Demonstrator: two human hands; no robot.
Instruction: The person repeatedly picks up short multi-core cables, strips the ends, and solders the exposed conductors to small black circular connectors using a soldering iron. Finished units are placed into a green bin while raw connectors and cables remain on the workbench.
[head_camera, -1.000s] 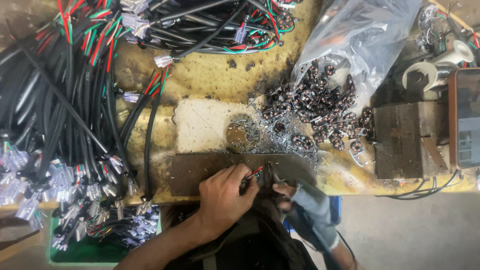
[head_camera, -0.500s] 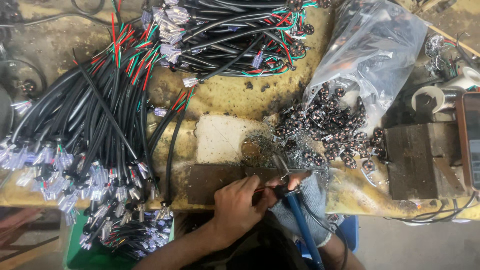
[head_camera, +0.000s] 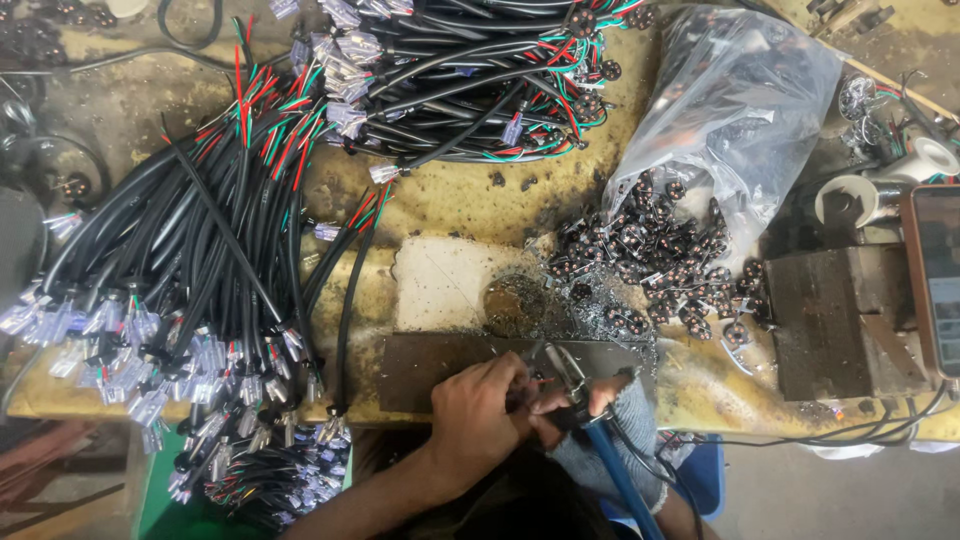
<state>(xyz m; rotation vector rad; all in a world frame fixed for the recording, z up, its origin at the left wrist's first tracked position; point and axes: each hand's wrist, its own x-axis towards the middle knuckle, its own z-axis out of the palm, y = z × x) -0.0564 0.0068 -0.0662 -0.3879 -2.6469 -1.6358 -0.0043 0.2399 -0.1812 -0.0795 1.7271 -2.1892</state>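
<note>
My left hand (head_camera: 478, 408) pinches a small dark part with thin wires at the near edge of a dark metal plate (head_camera: 420, 362). My right hand (head_camera: 610, 420), in a grey fingerless glove, grips a soldering iron (head_camera: 585, 420) with a blue handle, its tip right beside the part in my left fingers. Behind the plate lie a pale pad (head_camera: 440, 283) and a round wire-wool tip cleaner (head_camera: 515, 303).
A large bundle of black cables (head_camera: 200, 270) with red and green leads covers the left. More cables (head_camera: 470, 70) are coiled at the top. A clear plastic bag (head_camera: 730, 100) spills several small dark connector parts (head_camera: 660, 260). A metal block (head_camera: 840, 320) stands right.
The view has shifted, so the bench sits further right and down in the picture. My two hands stay together at the plate's near edge with the iron at the part.
</note>
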